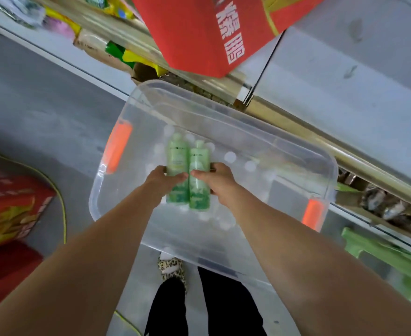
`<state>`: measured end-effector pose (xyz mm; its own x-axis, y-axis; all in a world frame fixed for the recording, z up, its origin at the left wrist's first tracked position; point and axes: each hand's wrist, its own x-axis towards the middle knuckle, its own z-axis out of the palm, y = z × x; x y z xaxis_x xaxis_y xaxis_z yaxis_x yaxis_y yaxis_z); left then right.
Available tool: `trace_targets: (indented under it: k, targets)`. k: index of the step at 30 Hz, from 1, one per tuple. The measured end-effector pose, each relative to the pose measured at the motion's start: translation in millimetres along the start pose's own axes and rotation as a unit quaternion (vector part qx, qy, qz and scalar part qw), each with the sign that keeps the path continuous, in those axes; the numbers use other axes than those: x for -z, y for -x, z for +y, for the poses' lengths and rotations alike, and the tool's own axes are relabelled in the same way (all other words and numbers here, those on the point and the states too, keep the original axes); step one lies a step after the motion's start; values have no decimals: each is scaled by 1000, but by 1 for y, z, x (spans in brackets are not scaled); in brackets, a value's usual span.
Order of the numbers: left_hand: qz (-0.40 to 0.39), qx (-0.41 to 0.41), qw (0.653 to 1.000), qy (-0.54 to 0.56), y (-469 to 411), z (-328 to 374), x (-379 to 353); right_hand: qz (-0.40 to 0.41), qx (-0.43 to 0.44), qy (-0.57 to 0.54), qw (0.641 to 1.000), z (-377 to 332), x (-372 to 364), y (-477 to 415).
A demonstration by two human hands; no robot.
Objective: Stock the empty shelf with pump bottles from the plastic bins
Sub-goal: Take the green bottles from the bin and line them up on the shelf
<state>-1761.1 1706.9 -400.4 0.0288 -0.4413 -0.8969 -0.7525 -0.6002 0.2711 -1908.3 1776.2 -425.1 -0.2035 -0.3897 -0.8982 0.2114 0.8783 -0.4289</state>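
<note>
Floor grey | bin beside shelves | left hand, right hand grip bottles

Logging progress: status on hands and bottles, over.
Left hand grips left green bottle, right hand grips right green bottle. Both over clear bin. No obstruction seen.

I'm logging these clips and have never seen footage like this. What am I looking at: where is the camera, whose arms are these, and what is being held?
There is no machine here. A person wears one wide-angle camera on the head, and it looks down at their own bare arms. The left hand grips the left green bottle. The right hand grips the right green bottle beside it. Both are over a clear plastic bin with orange handles. Pale round shapes inside the bin are too blurred to identify. A red carton sits beyond it.
</note>
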Motion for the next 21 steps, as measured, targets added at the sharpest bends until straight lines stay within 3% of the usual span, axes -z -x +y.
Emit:
trace_targets:
  k: [5,8,15,21]
  targets:
    - [-127,55,982,128,36,5,-4,-46,-30,-60,997,0,33,41]
    - [-173,34,971,163,75,12,-7,-42,-28,-98,994,2,50,79]
    - [-214,-99,957,168,189,30,-1,12,51,-167,985,-5,79,192]
    - [-224,-253,930,145,298,58,14,56,179,-226,956,-24,109,311]
